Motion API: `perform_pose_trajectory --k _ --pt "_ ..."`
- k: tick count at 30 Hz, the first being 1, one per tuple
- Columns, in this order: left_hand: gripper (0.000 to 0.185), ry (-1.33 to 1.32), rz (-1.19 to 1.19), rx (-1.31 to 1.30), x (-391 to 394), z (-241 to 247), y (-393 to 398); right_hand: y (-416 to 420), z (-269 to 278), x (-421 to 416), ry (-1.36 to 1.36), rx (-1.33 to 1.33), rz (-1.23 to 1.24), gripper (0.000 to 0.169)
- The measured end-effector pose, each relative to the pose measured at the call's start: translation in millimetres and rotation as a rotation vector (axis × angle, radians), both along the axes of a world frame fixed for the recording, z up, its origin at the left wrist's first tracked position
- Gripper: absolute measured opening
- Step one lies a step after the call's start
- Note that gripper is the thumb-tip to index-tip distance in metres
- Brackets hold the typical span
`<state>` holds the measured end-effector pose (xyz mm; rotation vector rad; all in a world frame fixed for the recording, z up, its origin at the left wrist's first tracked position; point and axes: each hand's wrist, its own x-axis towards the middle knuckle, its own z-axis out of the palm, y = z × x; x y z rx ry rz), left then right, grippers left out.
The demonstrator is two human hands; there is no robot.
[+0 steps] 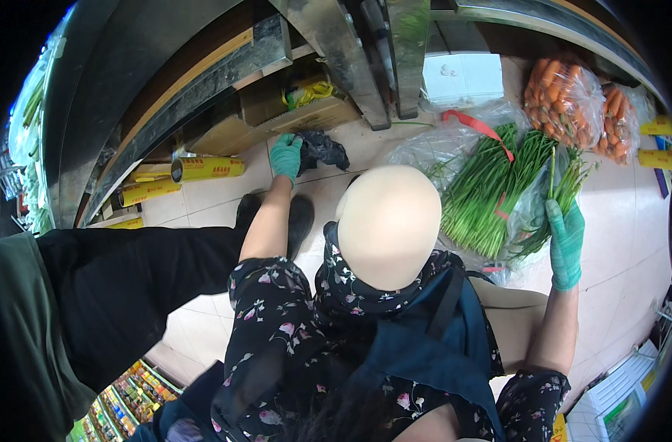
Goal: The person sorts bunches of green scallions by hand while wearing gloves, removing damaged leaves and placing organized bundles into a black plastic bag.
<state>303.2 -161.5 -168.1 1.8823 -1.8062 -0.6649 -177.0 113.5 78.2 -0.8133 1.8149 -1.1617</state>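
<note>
My left hand [285, 158], in a green knit glove, pinches the edge of a crumpled black plastic bag [325, 150] low over the tiled floor. On the other side, my gloved right hand [566, 238] grips a small bunch of green stalks [567, 185], tips pointing away from me. Left of that hand, large bundles of long, thin green vegetables [482, 201] lie on clear plastic sheeting [419, 150]. Red tape [478, 127] crosses their far end. My bent knee [391, 221] rises between my hands.
Bags of carrots [560, 94] and a white box [463, 80] stand at the back right. A cardboard box [314, 117] sits under the metal shelving [347, 61], near yellow tubes [209, 169]. Close on my left is another person's black-trousered leg [131, 271].
</note>
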Motion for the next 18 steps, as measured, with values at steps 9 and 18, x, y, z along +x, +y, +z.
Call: perform_pose_trajectory --k 9,18 --pt "0.016 0.528 -0.112 -0.085 -99 161 20 8 16 1 -0.151 -0.076 0.005 0.024" --pt "0.015 0.794 -0.388 -0.209 -227 340 72 25 36 -31 -0.088 -0.256 -0.015 0.019"
